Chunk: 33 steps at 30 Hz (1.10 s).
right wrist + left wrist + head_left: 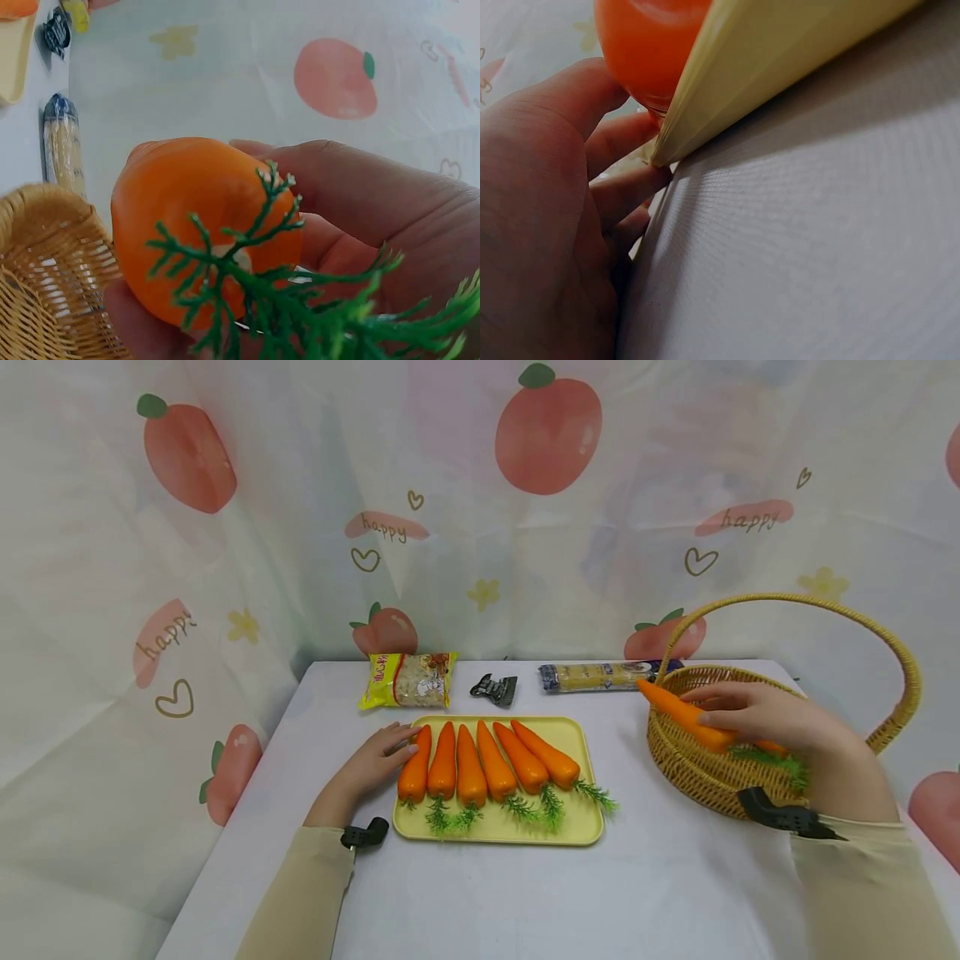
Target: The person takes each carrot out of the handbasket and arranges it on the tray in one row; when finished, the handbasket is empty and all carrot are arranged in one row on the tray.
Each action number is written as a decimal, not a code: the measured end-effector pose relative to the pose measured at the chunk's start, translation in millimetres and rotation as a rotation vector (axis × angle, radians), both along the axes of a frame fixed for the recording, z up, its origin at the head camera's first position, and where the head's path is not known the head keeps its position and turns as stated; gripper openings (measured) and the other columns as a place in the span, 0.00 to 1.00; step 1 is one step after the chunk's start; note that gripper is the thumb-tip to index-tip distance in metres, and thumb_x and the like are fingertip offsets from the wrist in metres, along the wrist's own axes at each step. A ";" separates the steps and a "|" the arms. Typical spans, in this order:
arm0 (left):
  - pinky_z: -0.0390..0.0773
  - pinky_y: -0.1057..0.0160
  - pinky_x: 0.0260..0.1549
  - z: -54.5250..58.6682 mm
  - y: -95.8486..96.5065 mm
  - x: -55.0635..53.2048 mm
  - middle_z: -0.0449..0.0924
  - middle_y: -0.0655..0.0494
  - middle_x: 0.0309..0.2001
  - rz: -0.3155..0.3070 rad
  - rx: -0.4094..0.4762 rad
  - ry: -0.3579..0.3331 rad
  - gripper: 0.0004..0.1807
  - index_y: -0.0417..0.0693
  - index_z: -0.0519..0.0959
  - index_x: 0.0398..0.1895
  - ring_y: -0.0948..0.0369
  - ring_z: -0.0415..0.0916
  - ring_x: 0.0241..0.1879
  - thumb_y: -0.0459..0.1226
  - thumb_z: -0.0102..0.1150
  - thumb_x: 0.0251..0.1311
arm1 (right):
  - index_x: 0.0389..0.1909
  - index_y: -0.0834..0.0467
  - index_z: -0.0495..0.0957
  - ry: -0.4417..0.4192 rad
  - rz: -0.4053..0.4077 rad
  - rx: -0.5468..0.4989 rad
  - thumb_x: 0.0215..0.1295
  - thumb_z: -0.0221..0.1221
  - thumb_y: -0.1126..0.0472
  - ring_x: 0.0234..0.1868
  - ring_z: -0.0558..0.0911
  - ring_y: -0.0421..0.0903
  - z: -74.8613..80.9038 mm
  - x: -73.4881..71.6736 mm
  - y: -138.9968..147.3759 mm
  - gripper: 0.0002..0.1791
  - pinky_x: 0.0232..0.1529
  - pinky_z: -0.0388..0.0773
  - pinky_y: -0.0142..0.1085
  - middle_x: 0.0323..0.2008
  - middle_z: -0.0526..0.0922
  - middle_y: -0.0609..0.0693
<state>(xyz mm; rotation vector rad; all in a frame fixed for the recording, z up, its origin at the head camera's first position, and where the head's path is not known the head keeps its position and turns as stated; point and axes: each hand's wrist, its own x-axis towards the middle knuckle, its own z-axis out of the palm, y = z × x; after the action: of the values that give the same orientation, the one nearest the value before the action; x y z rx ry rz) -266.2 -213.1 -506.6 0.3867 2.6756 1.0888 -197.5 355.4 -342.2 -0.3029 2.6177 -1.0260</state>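
Note:
My right hand (pixel 772 714) grips an orange carrot (pixel 686 717) over the wicker basket (pixel 686 768). In the right wrist view, the held carrot (pixel 187 195) shows its blunt end and green leafy top (pixel 300 307), with fingers and thumb around it. Another bit of orange shows below that hand, partly hidden. Several carrots (pixel 471 768) lie side by side on a yellow tray (pixel 517 837), tips away from me. At the tray's left edge rests my left hand (pixel 375 762), its fingers by the leftmost carrot (pixel 414 777). The left wrist view shows loosely bent fingers (pixel 622 195) against the tray rim.
Behind the tray lie a yellow food packet (pixel 412 681), a small black packet (pixel 493 690) and a long clear package (pixel 596 677). The basket's tall handle (pixel 787 599) arches above its right side. A fruit-printed curtain (pixel 465 568) hangs behind the white table (pixel 525 902).

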 end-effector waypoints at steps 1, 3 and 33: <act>0.44 0.37 0.75 0.0 0.2 0.0 0.57 0.52 0.77 0.001 -0.002 0.000 0.32 0.68 0.66 0.73 0.47 0.43 0.79 0.62 0.50 0.67 | 0.66 0.58 0.70 -0.008 0.003 -0.016 0.73 0.56 0.51 0.41 0.81 0.41 -0.8 -0.4 -3.3 0.26 0.39 0.82 0.34 0.58 0.76 0.63; 0.44 0.37 0.75 0.0 0.4 -0.1 0.57 0.52 0.77 0.003 -0.001 -0.001 0.32 0.67 0.66 0.72 0.47 0.43 0.79 0.62 0.50 0.67 | 0.65 0.58 0.71 -0.026 0.013 -0.048 0.72 0.56 0.51 0.41 0.81 0.43 -2.6 -1.4 -9.7 0.25 0.41 0.83 0.35 0.57 0.78 0.61; 0.44 0.38 0.75 4.2 2.1 1.2 0.59 0.51 0.76 -0.023 -0.004 0.029 0.30 0.63 0.66 0.73 0.46 0.43 0.79 0.57 0.51 0.69 | 0.64 0.54 0.73 -0.087 0.119 -0.014 0.69 0.60 0.51 0.52 0.82 0.50 -68.7 -45.1 -109.7 0.25 0.49 0.84 0.42 0.61 0.77 0.63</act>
<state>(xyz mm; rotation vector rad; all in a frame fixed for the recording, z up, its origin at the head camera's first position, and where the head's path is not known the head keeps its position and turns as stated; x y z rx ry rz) -265.0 -211.0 -502.4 0.4345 2.6914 1.0797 -242.6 245.8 -410.9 -0.4036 2.4837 -0.9958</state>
